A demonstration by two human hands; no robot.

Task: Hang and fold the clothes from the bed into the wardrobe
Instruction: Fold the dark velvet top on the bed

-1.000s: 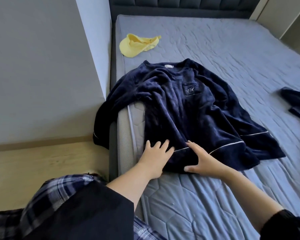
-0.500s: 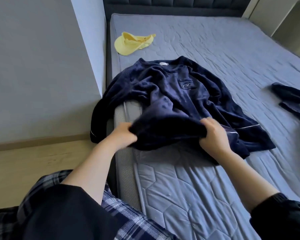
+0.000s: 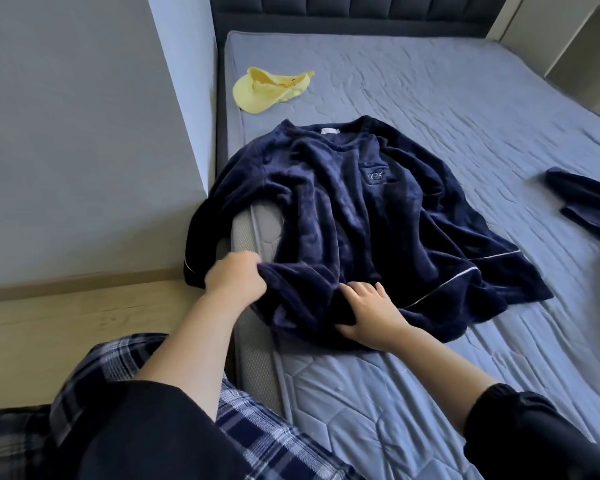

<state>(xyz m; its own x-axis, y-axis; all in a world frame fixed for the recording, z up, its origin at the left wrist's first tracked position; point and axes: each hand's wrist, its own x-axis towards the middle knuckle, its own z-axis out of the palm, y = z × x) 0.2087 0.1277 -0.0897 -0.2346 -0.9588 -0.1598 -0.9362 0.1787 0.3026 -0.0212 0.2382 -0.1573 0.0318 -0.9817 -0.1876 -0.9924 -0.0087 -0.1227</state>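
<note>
A navy velvet pyjama top (image 3: 354,216) with white piping and a chest pocket lies spread on the bed (image 3: 430,98), collar away from me. One sleeve hangs over the bed's left edge. My left hand (image 3: 234,280) grips the bunched left corner of the hem at the mattress edge. At the middle of the hem, my right hand (image 3: 369,315) lies on the folded fabric, fingers spread and thumb tucked under the fold.
A yellow cap (image 3: 267,88) lies near the headboard on the left. Another dark navy garment (image 3: 589,206) sits at the bed's right side. A grey wall (image 3: 84,133) and light wooden floor (image 3: 66,334) border the bed on the left.
Both hands took hold of the hem and lifted it off the mattress. Now the hem is back down nearer to me, the left hand still gripping, the right hand flattened on it.
</note>
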